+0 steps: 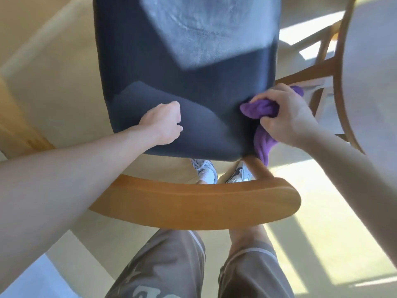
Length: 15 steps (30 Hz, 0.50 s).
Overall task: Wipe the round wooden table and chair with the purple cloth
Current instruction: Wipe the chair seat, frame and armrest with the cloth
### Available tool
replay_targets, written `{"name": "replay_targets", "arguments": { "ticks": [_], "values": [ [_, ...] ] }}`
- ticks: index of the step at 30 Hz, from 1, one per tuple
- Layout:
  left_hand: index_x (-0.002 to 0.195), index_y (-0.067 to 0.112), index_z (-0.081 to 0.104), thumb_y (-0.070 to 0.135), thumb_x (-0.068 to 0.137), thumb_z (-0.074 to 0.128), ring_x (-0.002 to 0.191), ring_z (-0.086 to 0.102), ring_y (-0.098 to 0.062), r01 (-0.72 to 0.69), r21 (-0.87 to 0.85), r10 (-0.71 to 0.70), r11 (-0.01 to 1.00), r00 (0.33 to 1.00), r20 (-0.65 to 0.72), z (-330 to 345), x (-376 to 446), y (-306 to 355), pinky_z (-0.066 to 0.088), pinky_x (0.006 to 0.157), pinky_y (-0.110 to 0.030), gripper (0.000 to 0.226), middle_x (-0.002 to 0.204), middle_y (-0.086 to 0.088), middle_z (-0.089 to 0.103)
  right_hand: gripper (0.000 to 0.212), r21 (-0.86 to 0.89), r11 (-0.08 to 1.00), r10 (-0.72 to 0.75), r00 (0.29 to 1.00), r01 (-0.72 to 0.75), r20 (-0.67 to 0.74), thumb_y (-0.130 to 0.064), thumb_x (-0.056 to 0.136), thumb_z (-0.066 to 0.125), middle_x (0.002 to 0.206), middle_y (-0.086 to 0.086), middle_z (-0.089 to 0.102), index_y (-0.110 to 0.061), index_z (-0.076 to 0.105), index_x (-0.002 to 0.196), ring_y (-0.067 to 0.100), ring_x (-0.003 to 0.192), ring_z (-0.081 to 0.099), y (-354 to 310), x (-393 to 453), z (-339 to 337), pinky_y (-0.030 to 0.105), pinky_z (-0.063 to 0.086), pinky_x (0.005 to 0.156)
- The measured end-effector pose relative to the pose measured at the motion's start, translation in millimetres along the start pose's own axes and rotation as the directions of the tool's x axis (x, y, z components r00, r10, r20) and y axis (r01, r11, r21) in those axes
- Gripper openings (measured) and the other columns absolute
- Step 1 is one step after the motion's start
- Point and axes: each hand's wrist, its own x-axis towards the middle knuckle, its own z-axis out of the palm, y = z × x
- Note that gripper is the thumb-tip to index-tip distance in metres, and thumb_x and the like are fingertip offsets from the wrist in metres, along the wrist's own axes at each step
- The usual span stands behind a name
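I look straight down on a wooden chair with a dark blue padded seat (pixel 171 72) and a curved wooden backrest (pixel 193 203) nearest to me. My right hand (pixel 287 117) is shut on the bunched purple cloth (pixel 260 108), pressing it against the seat's right rear edge; a tail of cloth hangs beside the wooden back post (pixel 260 168). My left hand (pixel 163 123) rests on the seat's near left part, fingers curled under, holding nothing. The round wooden table's edge (pixel 343 82) curves along the far right.
A second wooden chair frame (pixel 311 74) stands under the table at the right. My legs in grey shorts (pixel 171 265) stand just behind the backrest, with my shoes (pixel 206 171) visible below the seat. Pale floor with sunlight patches surrounds the chair.
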Motion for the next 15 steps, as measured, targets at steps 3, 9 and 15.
{"name": "replay_targets", "arguments": {
  "ticks": [3, 9, 15],
  "values": [
    [0.096, 0.025, 0.052, 0.019, 0.095, 0.059, 0.095, 0.056, -0.024, -0.22, -0.004, 0.219, 0.976, 0.97, 0.105, 9, -7, 27, 0.039, 0.072, -0.034, 0.01, 0.09, 0.012, 0.053, 0.048, -0.049, 0.991, -0.126, 0.992, 0.127, 0.018, -0.001, 0.076, 0.064, 0.117, 0.009, 0.055, -0.012, 0.069, 0.122, 0.031, 0.109, 0.053, -17, 14, 10, 0.031, 0.043, 0.097],
    [0.101, 0.017, 0.04, 0.02, 0.095, 0.067, 0.098, 0.044, -0.024, -0.237, 0.093, 0.219, 0.967, 0.96, 0.173, 29, -4, 56, 0.035, 0.078, -0.037, 0.028, 0.109, 0.0, 0.044, 0.047, -0.196, 0.943, -0.202, 0.931, 0.269, 0.305, -0.001, 0.081, 0.067, 0.124, 0.007, 0.049, -0.021, 0.07, 0.124, 0.02, 0.101, 0.034, 24, -22, 38, 0.041, 0.046, 0.077],
    [0.098, 0.015, 0.036, 0.017, 0.096, 0.066, 0.092, 0.043, -0.024, -0.206, 0.095, 0.192, 0.974, 0.972, 0.134, 37, -7, 53, 0.029, 0.064, -0.035, 0.03, 0.103, 0.001, 0.042, 0.053, -0.137, 0.967, -0.139, 0.898, 0.213, 0.417, 0.001, 0.079, 0.07, 0.124, 0.005, 0.046, -0.024, 0.071, 0.125, 0.026, 0.11, 0.04, 58, -57, 35, 0.043, 0.043, 0.085]
  ]
}}
